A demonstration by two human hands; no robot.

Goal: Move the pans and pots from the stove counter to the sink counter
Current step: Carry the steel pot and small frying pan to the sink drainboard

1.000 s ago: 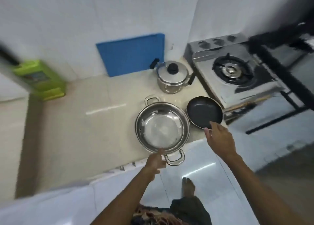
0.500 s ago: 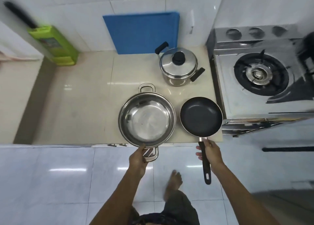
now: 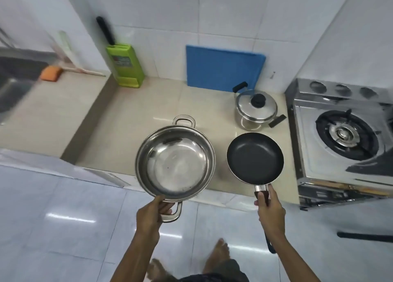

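Observation:
A wide steel pot [image 3: 175, 161] with two loop handles hangs over the counter's front edge, and my left hand [image 3: 151, 214] grips its near handle. Just right of it is a black frying pan [image 3: 255, 158]; my right hand [image 3: 270, 209] is closed around its dark handle. A small lidded steel pot [image 3: 255, 109] with a black knob stands further back on the beige stove counter [image 3: 148, 115], close to the stove. The sink [image 3: 12, 83] shows at the far left.
A gas stove [image 3: 344, 137] fills the right side. A blue cutting board [image 3: 223, 69] leans on the tiled wall. A green knife holder [image 3: 125, 66] stands at the back, with an orange sponge [image 3: 51, 73] near the sink. My bare feet are on the white floor tiles below.
Both hands went from reaching to closed on the handles. The wide pot and the frying pan now sit nearer me, over the counter edge. The view has swung left, bringing the sink in.

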